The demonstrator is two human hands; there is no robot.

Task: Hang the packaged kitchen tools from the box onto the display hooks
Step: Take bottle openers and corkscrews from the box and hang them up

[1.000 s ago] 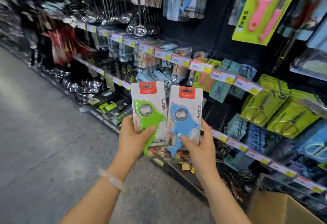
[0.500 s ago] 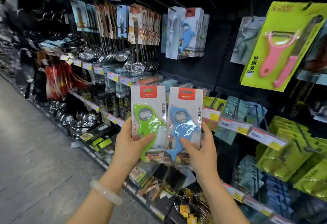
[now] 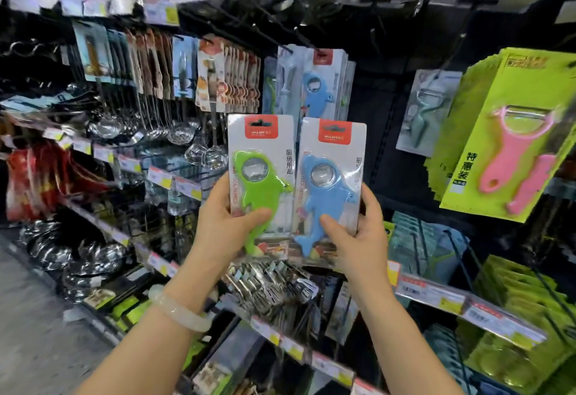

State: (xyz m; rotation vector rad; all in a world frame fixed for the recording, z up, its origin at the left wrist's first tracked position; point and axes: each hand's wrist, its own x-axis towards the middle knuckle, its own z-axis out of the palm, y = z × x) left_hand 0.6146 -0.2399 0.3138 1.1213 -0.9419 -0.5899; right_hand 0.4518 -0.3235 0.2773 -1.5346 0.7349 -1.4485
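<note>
Both packs are up now, lifted from waist height a second ago to right in front of the hanging stock as the view tilts up with them. The left hand [image 3: 226,223] pinches the green dolphin pack [image 3: 261,182] low down, thumb pressed across the front of the green tool, fingers wrapped behind the card; a pale bangle [image 3: 179,312] sits on that wrist. The right hand [image 3: 358,232] grips the blue dolphin pack [image 3: 330,186] the same way, thumb on the blue tail, fingers curled around the right edge. The two cards stand upright, side by side, their edges touching or just overlapping, red header tabs at the top. Just behind and above them hangs a matching row of blue dolphin packs [image 3: 316,89] on a peg, so this looks like the approach: the hang holes are not yet on any hook. To the left, ladles and skimmers [image 3: 174,114] dangle above shelves edged with price tags [image 3: 162,176]; to the right, lime cards with pink peelers [image 3: 514,151]; the grey aisle floor [image 3: 37,332] runs off bottom left.
</note>
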